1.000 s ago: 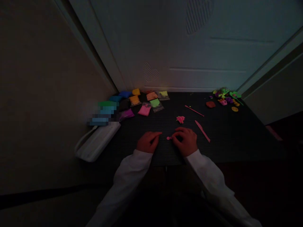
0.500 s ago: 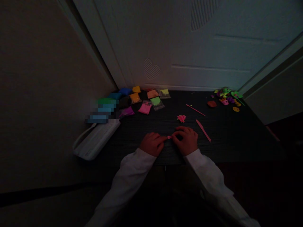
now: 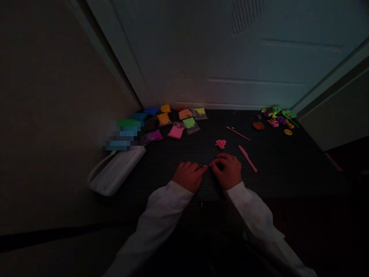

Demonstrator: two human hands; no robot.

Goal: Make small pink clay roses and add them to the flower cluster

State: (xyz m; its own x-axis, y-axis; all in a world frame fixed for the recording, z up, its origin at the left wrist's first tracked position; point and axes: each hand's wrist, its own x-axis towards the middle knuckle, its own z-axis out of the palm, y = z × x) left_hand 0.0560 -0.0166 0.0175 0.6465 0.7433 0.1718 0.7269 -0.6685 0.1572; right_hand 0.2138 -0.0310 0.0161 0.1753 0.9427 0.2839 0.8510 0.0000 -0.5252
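Sleeves: white, both forearms reaching forward from the near edge.
Left hand [image 3: 189,176]: rested on the mat, fingers curled, fingertips pinched on a small pink clay bit [image 3: 205,167].
Right hand [image 3: 228,170]: curled beside it, fingertips closed on the same bit from the other side.
Clay bit: lay between the two hands, on or just above the mat; too small and dim to tell its shape.
Progress, judged: one pink clay cluster [image 3: 220,144] lay finished-looking just beyond the hands; the bit in hand looked unfinished and unattached.
Tools: pink modelling knife [image 3: 247,158] right of the right hand; thin pink stick [image 3: 238,133] farther back; both untouched.
Supplies: coloured clay packets [image 3: 175,122] grouped at the far left, most looking full.
Made pieces: bright small clay figures [image 3: 275,117] at the far right corner.
Surface: dark ribbed mat [image 3: 288,165].
Beside the mat: white case [image 3: 117,171] at left.
Room: very dim; pale panelled door [image 3: 230,57] behind.
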